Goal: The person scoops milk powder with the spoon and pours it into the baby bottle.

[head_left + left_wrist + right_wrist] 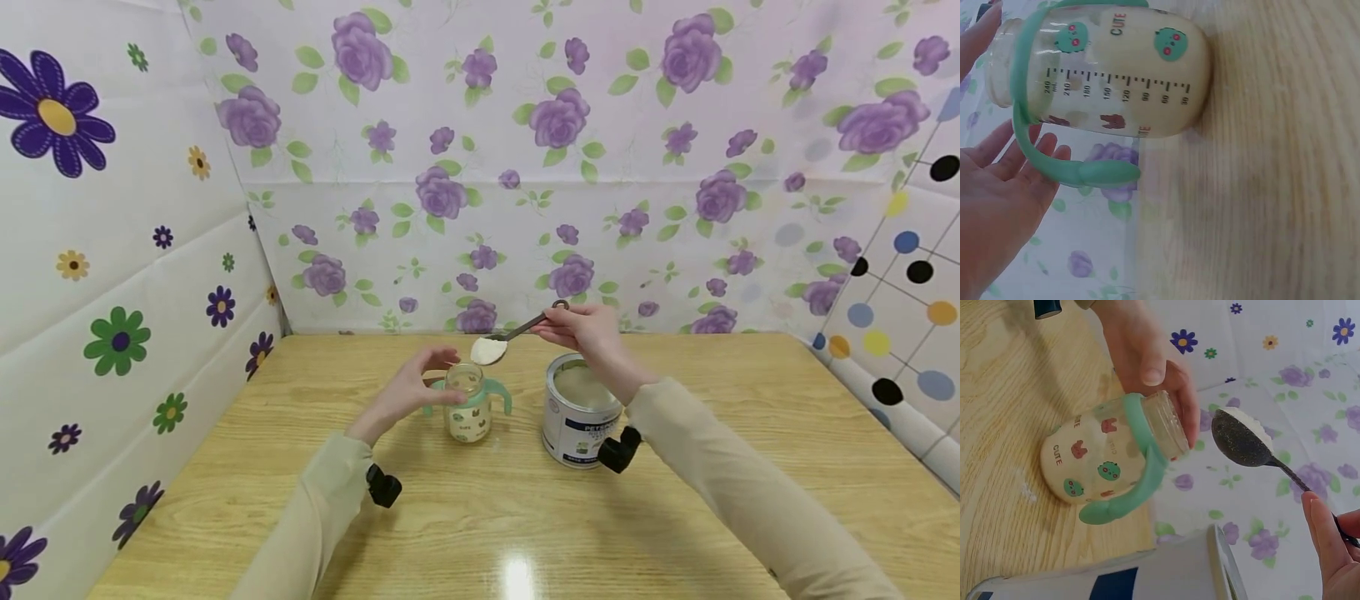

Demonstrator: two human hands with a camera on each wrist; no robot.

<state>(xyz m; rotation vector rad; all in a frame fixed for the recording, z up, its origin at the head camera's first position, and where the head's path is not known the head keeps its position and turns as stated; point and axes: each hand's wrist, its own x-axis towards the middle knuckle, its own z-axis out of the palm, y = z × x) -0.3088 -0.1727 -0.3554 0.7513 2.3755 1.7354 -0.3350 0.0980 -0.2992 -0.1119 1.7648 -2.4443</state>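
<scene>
A clear baby bottle [468, 423] with green handles stands upright on the table, its mouth uncovered and something pale inside. My left hand [414, 387] is around the bottle's neck, thumb on the near side and fingers behind. In the left wrist view the fingers [1007, 156] look loosely extended beside a green handle [1079, 170], not curled tightly. With my right hand [581, 329] I pinch the handle of a dark spoon [1241, 442]. White powder [489, 350] heaps in its bowl, just above and to the right of the bottle's mouth.
An open tin [567, 429] with a white and dark blue label stands right of the bottle, beneath my right forearm. Pale powder [1027, 492] is spotted on the table [480, 517] near the bottle. Flowered sheets [510, 242] line the back and left side.
</scene>
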